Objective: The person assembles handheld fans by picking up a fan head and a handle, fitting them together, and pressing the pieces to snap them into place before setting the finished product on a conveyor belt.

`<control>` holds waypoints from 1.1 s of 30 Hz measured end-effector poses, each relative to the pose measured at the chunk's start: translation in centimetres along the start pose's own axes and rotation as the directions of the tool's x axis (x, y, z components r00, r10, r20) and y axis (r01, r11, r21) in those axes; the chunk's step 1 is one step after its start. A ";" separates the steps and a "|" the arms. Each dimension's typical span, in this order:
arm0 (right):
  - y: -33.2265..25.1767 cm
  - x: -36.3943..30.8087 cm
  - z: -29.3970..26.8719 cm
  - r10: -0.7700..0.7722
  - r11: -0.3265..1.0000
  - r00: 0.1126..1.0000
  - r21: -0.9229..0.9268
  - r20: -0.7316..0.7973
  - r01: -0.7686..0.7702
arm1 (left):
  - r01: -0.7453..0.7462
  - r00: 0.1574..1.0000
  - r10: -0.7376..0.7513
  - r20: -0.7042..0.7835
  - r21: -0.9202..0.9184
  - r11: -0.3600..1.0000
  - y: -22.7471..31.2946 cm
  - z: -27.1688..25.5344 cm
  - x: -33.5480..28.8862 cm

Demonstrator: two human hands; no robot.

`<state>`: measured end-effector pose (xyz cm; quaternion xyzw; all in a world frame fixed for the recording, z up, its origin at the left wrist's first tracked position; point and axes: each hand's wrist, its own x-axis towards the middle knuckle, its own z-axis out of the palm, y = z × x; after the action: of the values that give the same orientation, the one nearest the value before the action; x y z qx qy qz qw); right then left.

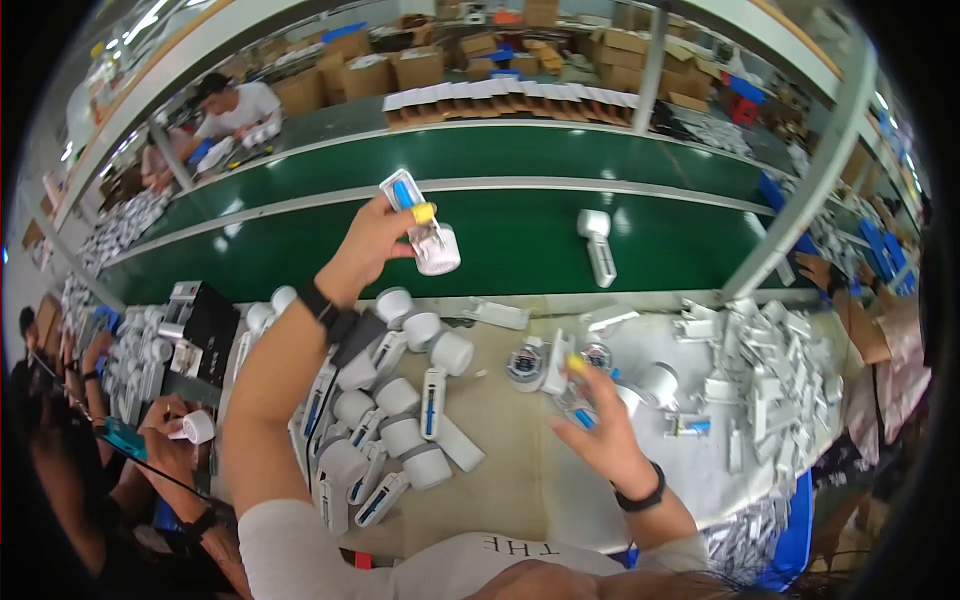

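My left hand [372, 243] is raised over the green belt, closed on a white handheld device [437, 250] with a round head. A blue cylinder [403, 193] shows in its open handle, and a yellow cover sits on one of my fingertips. Over the table, my right hand [607, 430] has thumb and forefinger apart, slightly blurred, with a yellow-covered fingertip. Below those fingers is a part with a blue cylinder [582, 414]. Beside them lies an opened device with a dark round inside [525, 366]. Another white device [597, 248] rests on the belt.
Several white devices [402, 435] are heaped at the left of the table. White casing pieces [770, 370] pile up at the right, above a blue bin [793, 535]. A black machine [200, 330] stands at left. Metal posts [815, 170] frame the belt [500, 235]. Other people work on both sides.
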<state>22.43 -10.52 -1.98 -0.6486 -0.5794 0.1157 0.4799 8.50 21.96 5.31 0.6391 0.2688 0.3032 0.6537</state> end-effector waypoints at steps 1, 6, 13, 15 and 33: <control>-0.2 1.1 0.4 -0.016 0.999 1.000 -0.040 -0.001 0.016 | -0.011 0.999 0.013 0.035 -0.064 0.998 0.8 2.8 -2.1; -0.9 2.1 3.6 0.048 0.605 0.998 0.797 -0.041 0.004 | 0.065 0.960 0.102 0.260 -0.564 0.823 -0.3 11.7 -11.5; 0.3 -2.3 1.1 0.088 0.387 0.987 0.908 0.135 -0.159 | 0.213 0.975 -0.062 0.213 -0.821 0.529 -4.9 14.1 -18.4; 1.1 -2.5 1.2 0.039 0.366 0.951 0.881 0.308 -0.301 | 0.231 0.972 -0.056 0.229 -0.874 0.427 -5.2 15.0 -19.7; -4.9 -2.3 -6.7 0.335 0.748 0.931 0.560 0.147 -0.358 | -0.564 0.824 0.548 0.142 0.113 0.818 -9.2 16.2 -22.4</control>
<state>23.33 -16.42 4.24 -0.5658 -0.3953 0.3849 0.6128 5.95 -5.48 -4.05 0.7516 0.0583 0.4263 0.4999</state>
